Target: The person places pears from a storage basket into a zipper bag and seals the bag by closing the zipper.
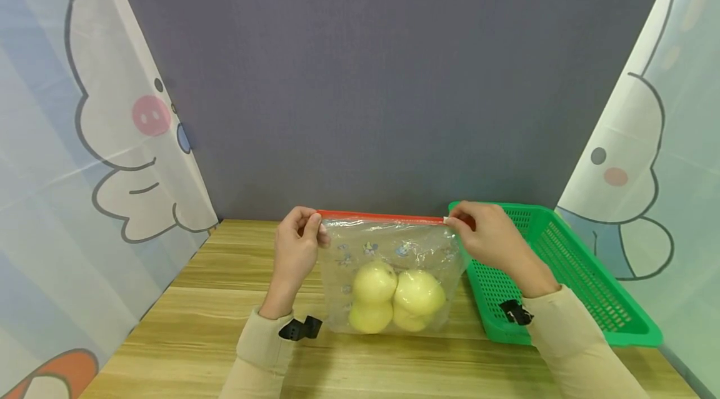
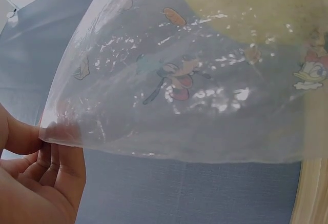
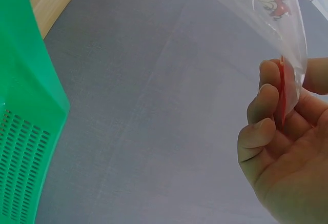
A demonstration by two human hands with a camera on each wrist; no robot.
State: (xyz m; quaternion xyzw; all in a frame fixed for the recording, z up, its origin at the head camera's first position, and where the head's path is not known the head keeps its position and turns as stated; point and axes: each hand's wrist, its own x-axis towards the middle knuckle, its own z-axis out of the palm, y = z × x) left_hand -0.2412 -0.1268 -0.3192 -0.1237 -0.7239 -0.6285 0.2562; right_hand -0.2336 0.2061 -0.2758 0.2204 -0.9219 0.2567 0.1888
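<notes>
A clear zip bag [image 1: 388, 242] with small cartoon prints hangs upright between both hands, its red zip strip [image 1: 382, 217] running straight across the top. Inside, several yellow-green apples [image 1: 419, 292] lie bunched at the bottom. My left hand [image 1: 298, 239] pinches the bag's top left corner between thumb and fingers. At the opposite end, my right hand [image 1: 489, 233] pinches the red strip beside a small white slider [image 1: 446, 220]. In the left wrist view the bag's printed film [image 2: 179, 116] is drawn taut from the fingertips, with an apple [image 2: 246, 8] behind it.
A green plastic basket [image 1: 585, 280] with perforated walls stands on the right of the wooden table [image 1: 185, 324], partly behind my right forearm. A grey panel [image 1: 360, 74] rises behind the table. Curtains with cartoon figures [image 1: 129, 92] hang at both sides.
</notes>
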